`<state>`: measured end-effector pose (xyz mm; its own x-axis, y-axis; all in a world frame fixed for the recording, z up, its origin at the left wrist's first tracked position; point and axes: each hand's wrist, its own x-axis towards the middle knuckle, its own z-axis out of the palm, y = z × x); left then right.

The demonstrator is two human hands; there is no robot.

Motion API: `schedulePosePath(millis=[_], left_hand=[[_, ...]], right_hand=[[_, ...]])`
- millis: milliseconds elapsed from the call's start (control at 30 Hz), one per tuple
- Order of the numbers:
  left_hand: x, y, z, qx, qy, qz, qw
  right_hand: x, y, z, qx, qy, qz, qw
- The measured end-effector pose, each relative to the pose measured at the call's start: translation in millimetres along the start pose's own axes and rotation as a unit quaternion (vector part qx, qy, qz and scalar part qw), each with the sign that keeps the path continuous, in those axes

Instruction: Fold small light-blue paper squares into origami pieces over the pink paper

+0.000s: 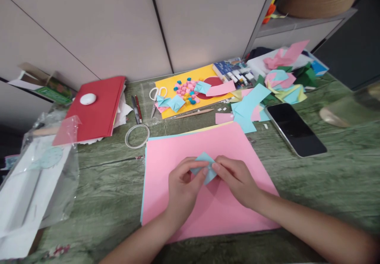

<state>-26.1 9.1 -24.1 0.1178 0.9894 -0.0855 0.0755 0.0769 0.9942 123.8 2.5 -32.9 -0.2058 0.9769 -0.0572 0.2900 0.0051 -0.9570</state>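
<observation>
A small folded light blue paper (210, 173) is held above a stack of large sheets with a pink sheet (225, 212) on top. On its left side my left hand (185, 185) pinches it between thumb and fingers. My right hand (237, 179) grips the right corner, its thumb pressed on the paper near the middle. The fingertips of both hands almost meet there. Parts of the paper's edges are hidden behind the fingers.
Behind the stack lie a tape roll (137, 136), white scissors (158, 94), a pencil (194, 113), a yellow sheet (169, 85) with small paper balls, and paper scraps (247, 107). A phone (297, 129) is at right; a red folder (97, 113) and plastic bag (67, 181) are at left.
</observation>
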Motion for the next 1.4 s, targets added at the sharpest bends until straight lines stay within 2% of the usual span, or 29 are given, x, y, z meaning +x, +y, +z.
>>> schedulePosePath(millis=[167,500,800,900,1100,1300,1400], left_hand=[[0.1,-1.4,-0.1,-0.005,0.007,-0.003,1.0],[-3.2,-0.8,-0.2,0.011,0.007,0.042,0.999],[-3.4,-1.3,1.4,0.003,0.008,0.042,0.999],[-3.0,-1.9,1.2,-0.017,0.009,0.015,1.0],[-0.9,-5.6,1.0,-0.107,0.008,-0.084,0.991],[0.6,-8.0,3.5,-0.223,0.004,-0.176,0.959],[1.3,-7.3,3.3,-0.241,0.008,-0.177,0.954]], right_hand=[[-1.4,1.9,1.2,-0.002,0.0,0.001,1.0],[-2.9,4.1,1.3,-0.028,0.003,-0.022,0.999],[-3.0,4.0,1.6,-0.043,0.004,-0.044,0.998],[-3.5,5.1,2.5,-0.058,0.01,-0.039,0.997],[-2.1,4.6,3.1,-0.055,0.001,-0.034,0.998],[-0.9,4.0,3.2,0.017,-0.01,0.012,1.0],[-1.8,4.0,2.3,0.062,-0.012,0.02,0.998]])
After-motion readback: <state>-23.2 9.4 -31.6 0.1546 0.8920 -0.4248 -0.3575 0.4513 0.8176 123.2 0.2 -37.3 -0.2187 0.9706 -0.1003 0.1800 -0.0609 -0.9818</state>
